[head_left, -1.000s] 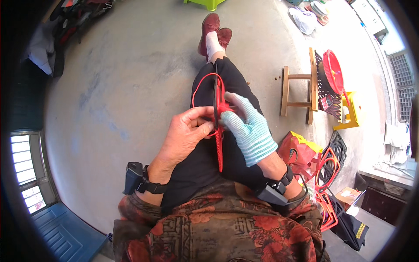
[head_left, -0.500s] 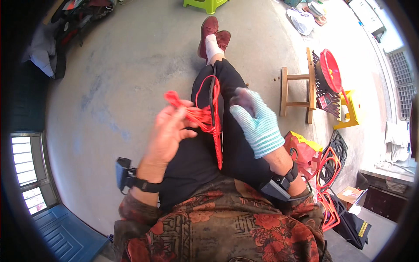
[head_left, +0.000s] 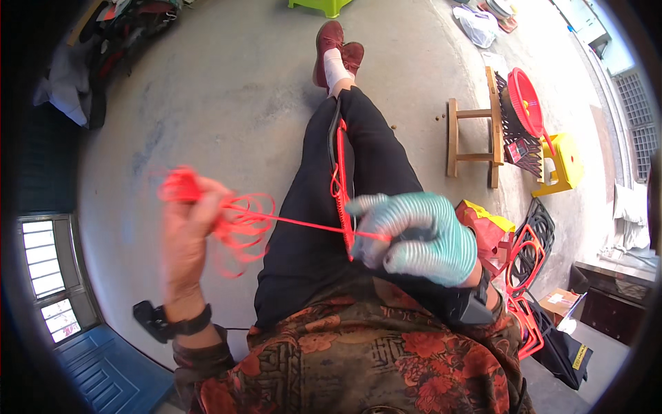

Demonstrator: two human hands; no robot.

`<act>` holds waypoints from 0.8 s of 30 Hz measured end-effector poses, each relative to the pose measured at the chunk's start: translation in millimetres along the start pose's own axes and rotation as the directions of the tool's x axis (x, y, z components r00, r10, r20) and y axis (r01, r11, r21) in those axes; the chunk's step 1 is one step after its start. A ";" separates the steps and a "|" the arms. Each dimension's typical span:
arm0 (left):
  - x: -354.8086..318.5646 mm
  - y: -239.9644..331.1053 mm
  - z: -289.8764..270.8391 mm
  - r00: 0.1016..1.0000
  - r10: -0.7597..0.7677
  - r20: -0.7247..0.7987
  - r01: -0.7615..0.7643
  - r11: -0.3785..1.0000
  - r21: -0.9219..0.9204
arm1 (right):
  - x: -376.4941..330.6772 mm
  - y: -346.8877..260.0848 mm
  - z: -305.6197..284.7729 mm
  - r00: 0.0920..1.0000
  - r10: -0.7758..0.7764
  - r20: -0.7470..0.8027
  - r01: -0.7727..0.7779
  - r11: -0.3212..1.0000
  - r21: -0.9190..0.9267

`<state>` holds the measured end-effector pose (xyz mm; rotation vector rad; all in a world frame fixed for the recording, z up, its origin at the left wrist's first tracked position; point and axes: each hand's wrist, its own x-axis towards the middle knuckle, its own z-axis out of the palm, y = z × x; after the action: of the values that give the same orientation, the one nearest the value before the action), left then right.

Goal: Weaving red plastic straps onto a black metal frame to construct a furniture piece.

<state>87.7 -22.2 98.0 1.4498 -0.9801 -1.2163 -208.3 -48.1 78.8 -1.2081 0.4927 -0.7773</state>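
Note:
My bare left hand (head_left: pixel 187 238), out to the left and smeared by motion, is closed around a bundle of red cord (head_left: pixel 241 224). Loose loops trail from its fingers. One strand runs taut across my lap to my right hand (head_left: pixel 434 238), which wears a striped green-white glove. Its thumb and fingers pinch the strand, and a short red end shows between them. Between my thighs lies a long narrow frame (head_left: pixel 344 176), red on one side and black on the other, with red cord wound tightly along its near part. The strand passes over the near part of this frame.
At the right stand a wooden stool (head_left: pixel 472 157) on its side, a red plastic basket (head_left: pixel 525 102) and a yellow stool (head_left: pixel 565 165). Nearer lie a red-yellow bag (head_left: pixel 486 231) and red frames (head_left: pixel 525 261) with dark cord. A green stool (head_left: pixel 321 5) stands far ahead.
My left hand has moved left and slightly down with the cord bundle, away from the frame. My right hand has come nearer and now grips a strand, which is stretched between the hands.

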 end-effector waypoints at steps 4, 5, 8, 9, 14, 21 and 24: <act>13.5 -44.9 46.1 0.958 -0.133 0.255 0.109 0.988 0.108 | -32.7 8.6 15.0 0.973 0.196 -0.120 -0.163 0.958 0.238; 14.4 -55.0 58.5 0.948 -0.088 0.306 0.055 0.992 0.115 | -35.7 9.1 17.1 0.965 0.214 -0.148 -0.175 0.954 0.243; 13.1 -66.2 95.2 0.973 -0.063 0.224 -0.001 0.961 0.275 | -40.2 1.6 25.2 0.928 0.290 -0.234 -0.238 0.945 0.226; 14.0 -68.4 96.8 0.974 -0.070 0.214 -0.006 0.943 0.332 | -43.5 -1.5 24.3 0.932 0.300 -0.205 -0.256 0.942 0.217; 20.6 -88.6 86.9 0.967 -0.080 0.244 0.017 0.967 0.252 | -43.6 -19.6 16.7 0.984 0.153 -0.092 -0.161 0.983 -0.093; 30.6 -41.5 43.9 0.992 0.100 0.078 -0.095 0.993 -0.065 | 18.4 14.7 -25.3 0.703 -0.380 -0.601 -0.171 0.730 -0.662; 37.6 -46.0 53.5 0.950 0.257 0.179 -0.312 0.810 0.496 | 27.4 34.8 -32.6 0.856 -0.430 -0.286 -0.108 0.393 -0.913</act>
<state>41.5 -58.2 43.5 1.5766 -1.6316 -0.8390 -204.3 -84.3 37.6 -2.1478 1.3875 -1.0369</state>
